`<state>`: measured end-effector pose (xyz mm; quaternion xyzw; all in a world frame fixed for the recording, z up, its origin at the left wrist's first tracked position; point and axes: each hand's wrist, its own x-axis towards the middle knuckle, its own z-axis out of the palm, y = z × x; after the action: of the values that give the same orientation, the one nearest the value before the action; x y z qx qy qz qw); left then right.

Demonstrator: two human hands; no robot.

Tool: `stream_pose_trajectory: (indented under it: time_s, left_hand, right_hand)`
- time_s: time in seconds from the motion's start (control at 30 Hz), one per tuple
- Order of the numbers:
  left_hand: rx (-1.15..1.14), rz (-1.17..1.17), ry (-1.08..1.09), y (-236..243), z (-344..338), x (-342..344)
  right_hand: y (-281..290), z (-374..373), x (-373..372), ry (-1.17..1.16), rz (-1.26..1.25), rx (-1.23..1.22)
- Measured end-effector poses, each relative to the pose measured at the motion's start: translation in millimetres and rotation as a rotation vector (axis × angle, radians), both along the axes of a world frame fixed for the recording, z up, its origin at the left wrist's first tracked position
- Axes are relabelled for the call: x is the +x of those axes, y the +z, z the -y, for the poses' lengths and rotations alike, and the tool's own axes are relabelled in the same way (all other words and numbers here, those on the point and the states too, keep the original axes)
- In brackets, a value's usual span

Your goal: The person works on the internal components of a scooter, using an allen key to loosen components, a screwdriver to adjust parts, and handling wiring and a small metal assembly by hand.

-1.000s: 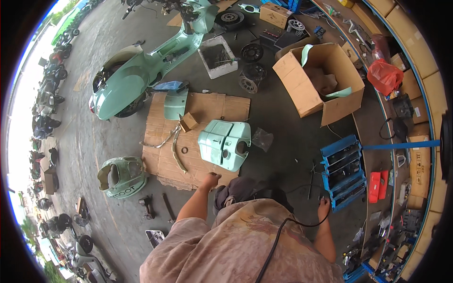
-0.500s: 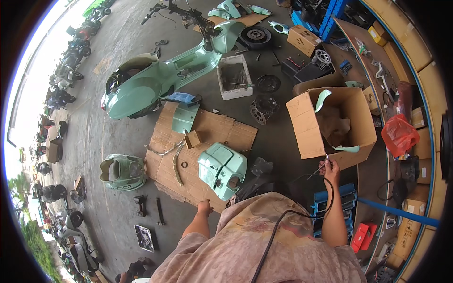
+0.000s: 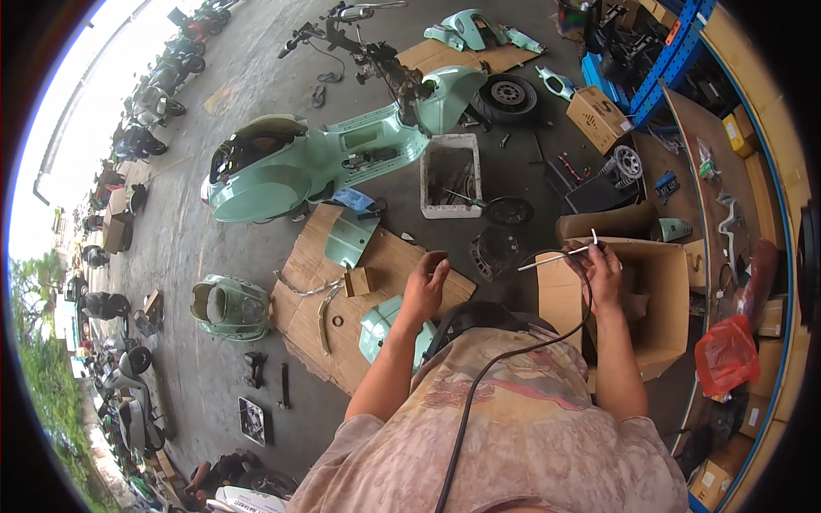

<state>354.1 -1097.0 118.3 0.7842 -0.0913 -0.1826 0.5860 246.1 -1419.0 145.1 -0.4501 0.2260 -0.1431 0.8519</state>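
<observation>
My left hand (image 3: 423,286) is raised above the cardboard sheet (image 3: 308,282), fingers loosely apart and holding nothing, near a mint-green body panel (image 3: 385,329) partly hidden by my forearm. In my right hand (image 3: 603,278) is a thin silver T-handled tool (image 3: 539,262), held above the open cardboard box (image 3: 654,316), with a black cable passing beside it and down over my shirt. On the sheet lie a flat green panel (image 3: 346,244), a small cardboard carton (image 3: 359,282), curved strips and a dark ring.
A stripped mint-green scooter (image 3: 256,192) lies ahead-left, beside a white foam crate (image 3: 451,171), wheel (image 3: 505,98) and black parts. A green front housing (image 3: 229,306) and metal tray (image 3: 252,421) are at left; another person (image 3: 227,474) is at bottom left. Shelving (image 3: 650,98) lines the right.
My right hand has risen from beside the blue toolbox with the tool, now held level over the box. My left hand has moved up and right. The view has shifted forward, hiding the toolbox.
</observation>
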Motion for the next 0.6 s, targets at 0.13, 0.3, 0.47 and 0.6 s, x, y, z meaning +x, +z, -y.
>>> stream_pose_trajectory:
  time_s: [0.13,0.3,0.47,0.6]
  left_hand:
    - [0.168,0.342,-0.034,61.9,32.1,51.2]
    - [0.239,0.476,0.080,105.9,28.5,105.1]
    - [0.034,0.434,0.226,96.6,-4.0,185.6]
    - [-0.237,0.230,0.208,81.0,-28.9,297.2]
  right_hand:
    - [9.3,-31.4,119.2,0.275,0.049,0.017]
    - [70.8,-69.9,229.8,0.224,0.443,-1.161]
    - [106.7,-111.4,330.9,0.279,0.708,-1.221]
    - [91.7,-173.6,426.5,0.491,0.417,-0.447]
